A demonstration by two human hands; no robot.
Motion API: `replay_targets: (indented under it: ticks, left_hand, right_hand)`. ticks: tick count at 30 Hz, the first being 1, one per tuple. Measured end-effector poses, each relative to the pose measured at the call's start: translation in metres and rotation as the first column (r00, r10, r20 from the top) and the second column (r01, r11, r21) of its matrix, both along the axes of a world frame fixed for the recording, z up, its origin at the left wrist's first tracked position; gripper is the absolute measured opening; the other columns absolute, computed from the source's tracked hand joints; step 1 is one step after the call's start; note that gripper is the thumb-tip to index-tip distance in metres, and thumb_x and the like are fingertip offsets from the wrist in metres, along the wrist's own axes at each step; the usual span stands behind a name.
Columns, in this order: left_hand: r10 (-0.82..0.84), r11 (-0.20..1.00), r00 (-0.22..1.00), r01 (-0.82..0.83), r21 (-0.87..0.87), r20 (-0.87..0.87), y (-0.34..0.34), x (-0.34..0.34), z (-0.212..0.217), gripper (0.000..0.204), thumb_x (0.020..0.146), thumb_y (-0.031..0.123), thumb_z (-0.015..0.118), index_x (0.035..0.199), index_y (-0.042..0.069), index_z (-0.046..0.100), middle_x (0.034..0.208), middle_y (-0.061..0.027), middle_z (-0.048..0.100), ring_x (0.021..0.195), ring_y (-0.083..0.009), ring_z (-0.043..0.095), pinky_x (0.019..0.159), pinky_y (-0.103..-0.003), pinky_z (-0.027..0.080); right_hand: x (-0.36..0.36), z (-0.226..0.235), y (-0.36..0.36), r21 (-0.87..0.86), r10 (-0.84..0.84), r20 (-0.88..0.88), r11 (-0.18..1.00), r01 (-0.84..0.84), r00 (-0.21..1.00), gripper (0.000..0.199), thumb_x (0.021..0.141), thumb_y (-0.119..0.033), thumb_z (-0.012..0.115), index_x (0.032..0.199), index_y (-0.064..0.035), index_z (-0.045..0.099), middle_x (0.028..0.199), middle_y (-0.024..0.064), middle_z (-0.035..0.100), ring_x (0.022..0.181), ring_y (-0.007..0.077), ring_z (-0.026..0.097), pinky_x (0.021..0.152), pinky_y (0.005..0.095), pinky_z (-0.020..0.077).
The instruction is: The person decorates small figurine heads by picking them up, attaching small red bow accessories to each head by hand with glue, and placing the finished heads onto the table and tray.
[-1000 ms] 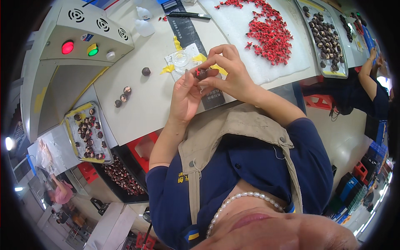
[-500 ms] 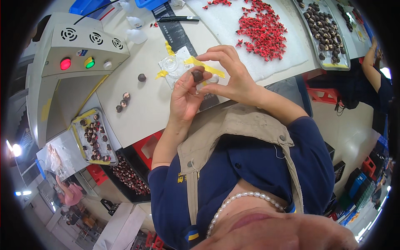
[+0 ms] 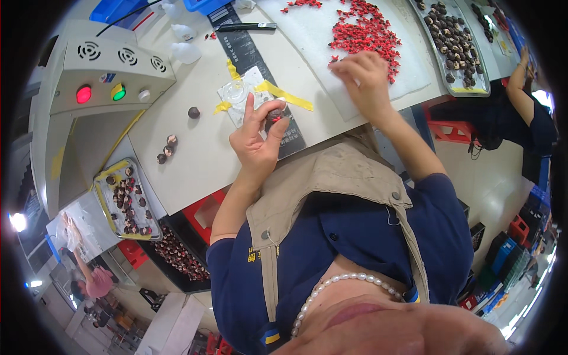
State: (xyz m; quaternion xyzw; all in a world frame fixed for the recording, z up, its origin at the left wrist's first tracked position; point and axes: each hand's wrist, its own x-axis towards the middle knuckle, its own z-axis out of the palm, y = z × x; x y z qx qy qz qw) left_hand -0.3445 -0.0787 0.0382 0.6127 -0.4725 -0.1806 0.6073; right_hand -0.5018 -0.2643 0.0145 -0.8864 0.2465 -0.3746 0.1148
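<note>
My left hand (image 3: 258,140), near the table's front edge, pinches a dark brown ball (image 3: 274,116) between thumb and fingers. A bit of red shows on the ball next to the thumb. My right hand (image 3: 368,83) is over the near edge of a spread of small red pieces (image 3: 362,29) with dark bits, on a white foam sheet (image 3: 319,44). Its fingers are bent and apart, with nothing visible between them. Beyond my left hand lies a clear round dish (image 3: 235,93) on a white pad, held by yellow tape (image 3: 284,95).
A grey machine (image 3: 106,65) with red and green lights stands left. Loose brown balls (image 3: 171,140) lie near it. Trays of balls stand at lower left (image 3: 155,232) and far right (image 3: 480,90). White bottles (image 3: 186,53) and a black marker-like tool (image 3: 245,26) lie at the back.
My right hand has left the ball and moved right to the red pieces. The small white thing at its fingers no longer shows. My left hand keeps the ball, now turned with red showing.
</note>
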Motion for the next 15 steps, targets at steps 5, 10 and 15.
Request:
replay_targets:
  ticks: [5, 10, 15]
  left_hand:
    - [0.107, 0.994, 0.967, -0.099, -0.044, 0.231, 0.007, 0.006, 0.002, 0.026, 0.076, 0.007, 0.072, 0.1, 0.002, 0.064, 0.084, -0.0068, 0.067, 0.073, -0.0166, 0.064, 0.105, -0.045, 0.032]
    - [0.119, 0.992, 0.987, -0.115, -0.042, 0.104, 0.027, 0.007, 0.011, 0.026, 0.076, 0.008, 0.073, 0.1, 0.003, 0.064, 0.088, -0.0072, 0.068, 0.079, -0.0206, 0.066, 0.092, -0.037, 0.046]
    - [0.462, 0.874, 0.784, -0.481, -0.064, 0.414, 0.064, 0.055, 0.008, 0.027, 0.081, 0.006, 0.068, 0.106, -0.001, 0.062, 0.092, -0.007, 0.067, 0.078, -0.0125, 0.058, 0.078, -0.025, 0.045]
  right_hand:
    - [0.009, 0.004, -0.02, -0.039, -0.008, -0.197, 0.999, 0.0, 0.98, 0.009, 0.074, -0.021, 0.07, 0.083, -0.0192, 0.069, 0.085, -0.0056, 0.06, 0.093, 0.0161, 0.053, 0.08, 0.0374, 0.0316]
    - [0.021, 0.011, -0.021, -0.019, 0.007, -0.295, 1.0, -0.013, 0.955, 0.009, 0.074, -0.02, 0.069, 0.083, -0.0173, 0.068, 0.09, -0.0032, 0.059, 0.097, 0.0182, 0.052, 0.081, 0.0393, 0.0322]
    - [0.021, 0.013, -0.02, 0.25, 0.106, -0.099, 0.965, -0.078, 0.989, 0.013, 0.079, -0.009, 0.065, 0.091, -0.0086, 0.063, 0.088, 0.0038, 0.063, 0.088, 0.0243, 0.057, 0.076, 0.0359, 0.042]
